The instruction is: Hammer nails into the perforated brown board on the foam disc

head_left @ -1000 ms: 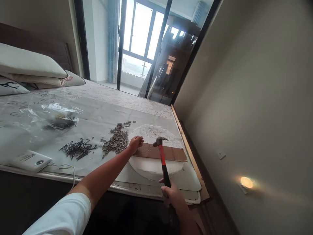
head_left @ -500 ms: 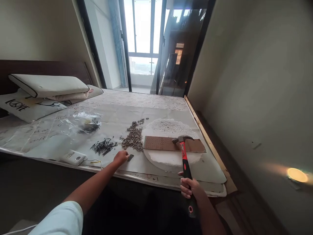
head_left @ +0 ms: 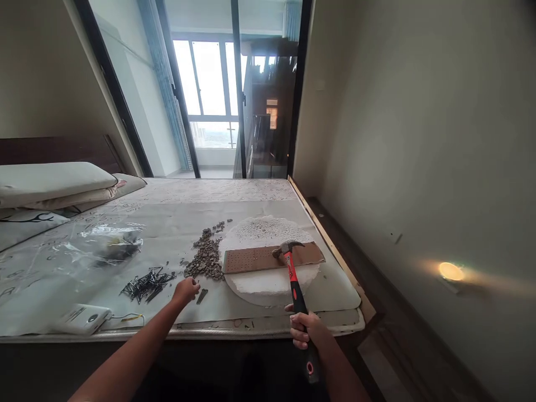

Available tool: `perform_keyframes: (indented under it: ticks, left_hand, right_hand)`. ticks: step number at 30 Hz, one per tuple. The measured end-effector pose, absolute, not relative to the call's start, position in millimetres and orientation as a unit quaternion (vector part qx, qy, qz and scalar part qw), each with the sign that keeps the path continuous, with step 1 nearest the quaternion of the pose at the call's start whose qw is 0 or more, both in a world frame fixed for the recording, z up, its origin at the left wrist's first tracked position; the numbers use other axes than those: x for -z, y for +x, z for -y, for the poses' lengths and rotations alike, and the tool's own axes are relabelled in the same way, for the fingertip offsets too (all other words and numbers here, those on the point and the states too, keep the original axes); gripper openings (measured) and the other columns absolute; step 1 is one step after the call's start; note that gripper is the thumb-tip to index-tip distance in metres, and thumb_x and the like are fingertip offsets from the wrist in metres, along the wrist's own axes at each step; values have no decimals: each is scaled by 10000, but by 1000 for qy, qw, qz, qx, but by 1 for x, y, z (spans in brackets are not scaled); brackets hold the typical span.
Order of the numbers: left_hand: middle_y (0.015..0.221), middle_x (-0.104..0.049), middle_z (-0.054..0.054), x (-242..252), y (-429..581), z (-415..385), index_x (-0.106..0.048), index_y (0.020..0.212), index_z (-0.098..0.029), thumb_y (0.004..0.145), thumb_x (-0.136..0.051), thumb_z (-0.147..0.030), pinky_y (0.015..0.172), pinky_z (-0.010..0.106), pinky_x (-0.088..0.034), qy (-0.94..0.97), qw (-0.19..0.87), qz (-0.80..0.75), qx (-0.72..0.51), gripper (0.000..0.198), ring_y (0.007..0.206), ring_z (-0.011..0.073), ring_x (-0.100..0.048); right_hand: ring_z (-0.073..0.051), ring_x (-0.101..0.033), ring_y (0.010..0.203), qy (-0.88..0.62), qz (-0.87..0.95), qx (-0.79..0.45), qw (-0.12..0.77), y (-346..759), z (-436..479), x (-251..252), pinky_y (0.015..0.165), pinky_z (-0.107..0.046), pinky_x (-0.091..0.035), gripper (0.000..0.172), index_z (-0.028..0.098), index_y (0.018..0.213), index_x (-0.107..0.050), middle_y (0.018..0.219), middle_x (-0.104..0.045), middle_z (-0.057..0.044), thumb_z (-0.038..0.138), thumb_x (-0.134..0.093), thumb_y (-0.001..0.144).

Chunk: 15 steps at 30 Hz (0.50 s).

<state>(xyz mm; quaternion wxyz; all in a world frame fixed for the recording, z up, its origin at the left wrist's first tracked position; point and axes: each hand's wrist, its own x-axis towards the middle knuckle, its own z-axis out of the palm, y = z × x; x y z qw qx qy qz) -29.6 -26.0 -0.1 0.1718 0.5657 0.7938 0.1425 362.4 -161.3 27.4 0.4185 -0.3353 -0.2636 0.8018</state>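
On the white slab (head_left: 255,285): brown board (head_left: 245,262) lying part-holed

Hole rows are showing at its left end; right part is looking unworked. Right hand (head_left: 307,330) is gripping hammer (head_left: 290,268) over it. Left hand (head_left: 185,291) is hovering, curled, beside small nail row (head_left: 202,296); can't tell if holding any.

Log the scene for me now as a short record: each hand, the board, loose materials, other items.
left hand: fingers curled, beside small nail group; contents hidden
right hand: gripping hammer by its handle
hammer head: over brown board in view; contact unclear
brown board: lying across white round slab
loose materials: gravel left of slab; larger nail pile farther left
other items: clear plastic bag; white device with cord
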Motion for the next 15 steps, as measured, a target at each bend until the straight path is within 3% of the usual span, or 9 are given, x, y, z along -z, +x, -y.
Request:
perform_keyframes:
  ticks: [2,5,10,12,15]
  left_hand:
    - [526,-601,-4,-14,-31,25,-531,656,-177,661,-544,-251,490,241,-415,543,239,-773,-224,75,483,154,-578]
    - [537,-603,-2,-39,-23,19,-573,704,-156,643,-615,-362,508,253,-457,520,329,-712,-339,219,509,149,-584]
    - [604,-648,45,-75,32,4,-641,730,-132,609,-659,-542,574,285,-486,532,417,-630,-384,427,573,159,-603]
    - [588,-641,51,-84,63,-2,-659,728,-131,697,-544,-596,550,293,-457,584,387,-628,-340,480,531,160,-579]
    - [556,-618,50,-91,105,-12,-647,616,-152,820,-370,-556,602,297,-422,710,226,-617,-254,531,561,175,-581]
  right_hand:
    - [-27,-211,291,-336,258,-800,425,363,162,-28,328,-179,-150,456,183,959,-516,392,-304,155,276,-644,532]
    - [-23,-214,294,-342,247,-794,437,363,164,-31,334,-181,-135,377,186,881,-509,389,-307,152,259,-631,531]
    - [-25,-212,299,-350,233,-795,436,365,163,-37,337,-186,-127,353,187,843,-501,375,-295,155,244,-616,514]
    - [-24,-215,304,-349,228,-797,437,366,162,-39,343,-187,-128,351,185,844,-501,376,-293,154,236,-608,513]
    - [-22,-219,307,-349,226,-797,437,368,161,-40,349,-190,-131,358,185,855,-493,382,-291,156,241,-607,520]
